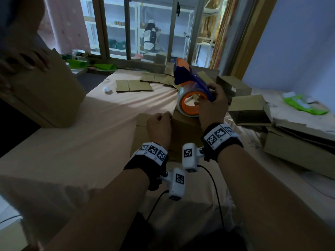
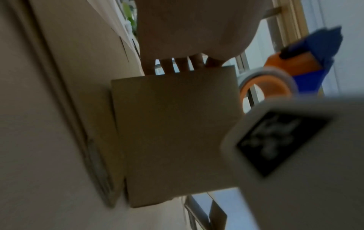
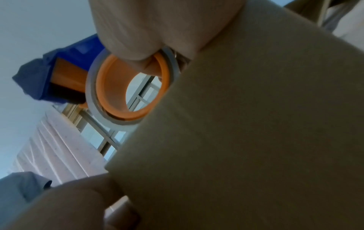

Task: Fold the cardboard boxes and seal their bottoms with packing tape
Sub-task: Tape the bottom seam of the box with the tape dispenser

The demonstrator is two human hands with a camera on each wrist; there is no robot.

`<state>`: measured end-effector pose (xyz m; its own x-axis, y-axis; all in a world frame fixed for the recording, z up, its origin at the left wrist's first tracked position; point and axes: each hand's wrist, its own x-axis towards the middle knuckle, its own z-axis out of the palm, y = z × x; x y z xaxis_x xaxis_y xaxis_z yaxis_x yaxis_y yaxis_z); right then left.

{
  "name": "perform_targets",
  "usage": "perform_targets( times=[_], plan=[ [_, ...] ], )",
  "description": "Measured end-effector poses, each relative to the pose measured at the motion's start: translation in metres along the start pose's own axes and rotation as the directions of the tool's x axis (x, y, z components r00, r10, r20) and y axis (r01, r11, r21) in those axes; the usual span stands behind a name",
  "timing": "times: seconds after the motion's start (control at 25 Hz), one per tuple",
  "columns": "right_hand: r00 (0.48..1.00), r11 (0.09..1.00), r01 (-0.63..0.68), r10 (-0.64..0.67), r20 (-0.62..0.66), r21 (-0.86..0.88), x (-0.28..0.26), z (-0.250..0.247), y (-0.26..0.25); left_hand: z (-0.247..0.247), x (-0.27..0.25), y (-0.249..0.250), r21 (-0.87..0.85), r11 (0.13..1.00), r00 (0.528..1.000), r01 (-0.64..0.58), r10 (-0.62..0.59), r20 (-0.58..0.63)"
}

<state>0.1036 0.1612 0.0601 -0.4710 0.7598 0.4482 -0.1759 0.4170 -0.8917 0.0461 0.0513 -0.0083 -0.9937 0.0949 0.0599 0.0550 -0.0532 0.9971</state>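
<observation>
A small brown cardboard box (image 1: pixel 183 132) stands on the pink sheet (image 1: pixel 81 142) in front of me. My left hand (image 1: pixel 160 122) grips the box's top left edge, its fingers (image 2: pixel 167 66) curled over the rim of the box (image 2: pixel 177 132). My right hand (image 1: pixel 213 100) holds a blue and orange tape dispenser (image 1: pixel 188 87), whose clear tape roll rests on the top of the box at its far side. The right wrist view shows the tape roll (image 3: pixel 92 93) against the edge of the box (image 3: pixel 256 140). The top face of the box is hidden by my hands.
A large cardboard box (image 1: pixel 49 98) stands at the left with another person's hand (image 1: pixel 23 60) on it. Flat cardboard blanks (image 1: pixel 134 85) lie at the back. Folded boxes (image 1: pixel 250 110) sit at the right, with a green packet (image 1: pixel 306 105) beyond them.
</observation>
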Motion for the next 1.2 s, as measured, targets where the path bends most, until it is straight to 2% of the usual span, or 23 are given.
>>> perform_targets(
  times=[0.12, 0.16, 0.24, 0.4, 0.48, 0.52, 0.56, 0.6, 0.64, 0.68, 0.76, 0.8, 0.88, 0.96, 1.04, 1.12, 1.2],
  plan=[
    [1.0, 1.0, 0.018, -0.018, 0.009, 0.002, 0.001, 0.0, 0.0, 0.0, -0.001, 0.0, 0.026, 0.999, 0.999, -0.024, 0.023, 0.037],
    [1.0, 1.0, 0.015, -0.015, 0.016, 0.002, 0.0, 0.0, 0.0, 0.001, 0.002, -0.002, 0.131, 0.99, 0.996, -0.058, 0.048, 0.081],
    [0.999, 1.0, 0.007, -0.007, 0.031, 0.005, 0.002, -0.001, 0.001, 0.004, 0.003, 0.004, 0.114, 0.994, 0.998, -0.006, -0.001, 0.06],
    [1.0, 1.0, -0.021, 0.021, -0.002, 0.014, 0.005, -0.008, 0.005, 0.006, 0.003, 0.007, 0.074, 0.985, 0.965, 0.154, -0.166, 0.202],
    [0.999, 0.999, -0.032, 0.032, -0.017, 0.02, 0.006, -0.011, 0.007, 0.009, 0.004, 0.004, 0.029, 0.972, 0.946, 0.234, -0.235, 0.225],
    [0.999, 0.999, -0.03, 0.031, -0.016, 0.018, 0.006, -0.011, 0.007, 0.012, 0.006, 0.004, -0.034, 0.964, 0.947, 0.265, -0.254, 0.196],
    [1.0, 0.999, -0.028, 0.028, -0.013, 0.018, 0.007, -0.011, 0.007, 0.014, 0.004, 0.009, -0.047, 0.975, 0.962, 0.219, -0.208, 0.175],
    [1.0, 0.999, -0.029, 0.029, -0.01, 0.02, 0.007, -0.01, 0.007, 0.016, 0.005, 0.008, -0.017, 0.995, 0.98, 0.098, -0.093, 0.174],
    [1.0, 0.999, -0.03, 0.03, -0.007, 0.027, 0.008, -0.01, 0.007, 0.016, 0.003, 0.009, 0.035, 0.999, 0.978, -0.022, 0.014, 0.21],
    [0.999, 0.999, -0.032, 0.033, -0.007, 0.036, 0.008, -0.01, 0.008, 0.017, 0.003, 0.006, 0.057, 0.988, 0.964, -0.143, 0.126, 0.235],
    [0.999, 0.998, -0.038, 0.039, -0.001, 0.051, 0.01, -0.01, 0.009, 0.019, 0.005, -0.006, 0.181, 0.937, 0.923, -0.3, 0.238, 0.301],
    [0.999, 0.998, -0.04, 0.04, 0.002, 0.052, 0.01, -0.011, 0.01, 0.022, 0.009, -0.015, 0.197, 0.92, 0.91, -0.339, 0.267, 0.318],
    [0.999, 0.998, -0.045, 0.045, -0.003, 0.047, 0.012, -0.011, 0.011, 0.025, 0.002, -0.006, 0.211, 0.943, 0.913, -0.259, 0.168, 0.371],
    [0.999, 0.998, -0.044, 0.044, -0.012, 0.052, 0.012, -0.011, 0.008, 0.028, -0.003, 0.004, 0.262, 0.938, 0.939, -0.228, 0.141, 0.314],
    [0.999, 0.998, -0.034, 0.035, -0.008, 0.047, 0.012, -0.017, 0.006, 0.031, -0.011, 0.011, 0.29, 0.915, 0.942, -0.282, 0.206, 0.266],
    [0.999, 0.999, -0.033, 0.033, 0.001, 0.029, 0.012, -0.027, 0.007, 0.036, -0.016, 0.009, 0.315, 0.89, 0.929, -0.329, 0.244, 0.279],
    [0.999, 0.999, -0.036, 0.035, 0.008, 0.004, 0.013, -0.04, 0.007, 0.043, -0.025, 0.003, 0.368, 0.832, 0.891, -0.414, 0.29, 0.348]
  ],
)
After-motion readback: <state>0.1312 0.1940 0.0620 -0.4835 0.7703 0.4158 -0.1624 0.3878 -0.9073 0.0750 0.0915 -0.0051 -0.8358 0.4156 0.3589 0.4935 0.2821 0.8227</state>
